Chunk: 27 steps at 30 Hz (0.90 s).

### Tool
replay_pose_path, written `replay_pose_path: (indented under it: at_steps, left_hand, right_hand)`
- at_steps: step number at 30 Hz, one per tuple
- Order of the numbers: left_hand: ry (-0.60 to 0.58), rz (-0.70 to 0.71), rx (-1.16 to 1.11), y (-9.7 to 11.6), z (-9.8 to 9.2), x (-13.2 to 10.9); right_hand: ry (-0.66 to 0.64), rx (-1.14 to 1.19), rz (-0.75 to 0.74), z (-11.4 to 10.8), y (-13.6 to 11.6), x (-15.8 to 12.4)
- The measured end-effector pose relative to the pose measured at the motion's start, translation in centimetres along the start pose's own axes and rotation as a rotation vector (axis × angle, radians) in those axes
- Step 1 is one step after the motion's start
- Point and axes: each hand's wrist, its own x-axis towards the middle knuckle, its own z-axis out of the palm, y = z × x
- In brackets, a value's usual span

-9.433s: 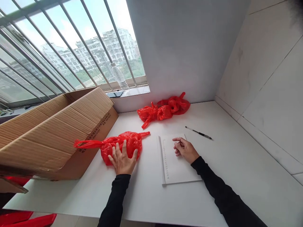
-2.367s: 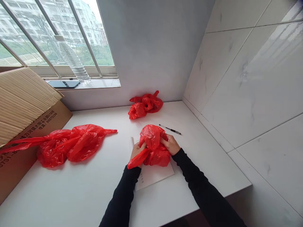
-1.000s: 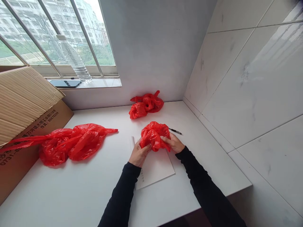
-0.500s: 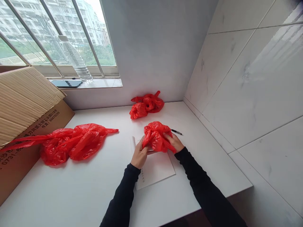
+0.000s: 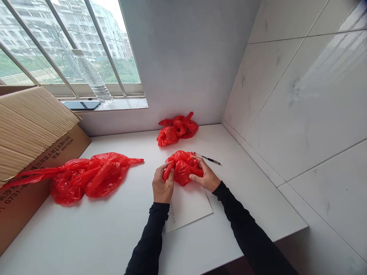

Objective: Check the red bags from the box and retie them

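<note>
Between my hands is a bunched red plastic bag (image 5: 182, 168), over the upper part of a white sheet or notebook (image 5: 189, 210). My left hand (image 5: 163, 185) pinches the bag's left side, thumb in front. At the right side, my right hand (image 5: 208, 175) curls its fingers and thumb around the bag. What is inside the bag is hidden. A black pen (image 5: 210, 158) lies just beyond my right hand. Some printed marks run along the left edge of the white paper.
Another crumpled red bag (image 5: 177, 129) lies against the wall. Larger knotted red bags (image 5: 97, 175) lie at left, beside an open cardboard box (image 5: 37, 130). On the window sill are a water bottle (image 5: 94, 78) and a phone (image 5: 80, 105). A tiled wall (image 5: 301, 114) bounds the right.
The bag in my hands has shifted left and lower, uncovering more of the pen. My left hand has moved left, and my right hand has changed its hold on the bag.
</note>
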Motion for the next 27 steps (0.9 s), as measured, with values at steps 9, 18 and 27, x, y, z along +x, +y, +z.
replay_pose_path:
  at_steps: [9, 18, 27]
  left_hand:
    - [0.155, -0.103, -0.006, 0.0, -1.6, 0.4]
    - [-0.183, 0.018, -0.211, 1.8, -1.3, -1.1]
    - [-0.071, 0.045, 0.005, 1.3, -1.7, -1.1]
  right_hand:
    - [0.172, -0.138, 0.046, -0.6, 0.8, 0.1]
    - [0.208, -0.098, 0.057, -1.1, 1.5, -0.3]
    - [0.361, 0.257, 0.095, -1.5, 0.9, 0.0]
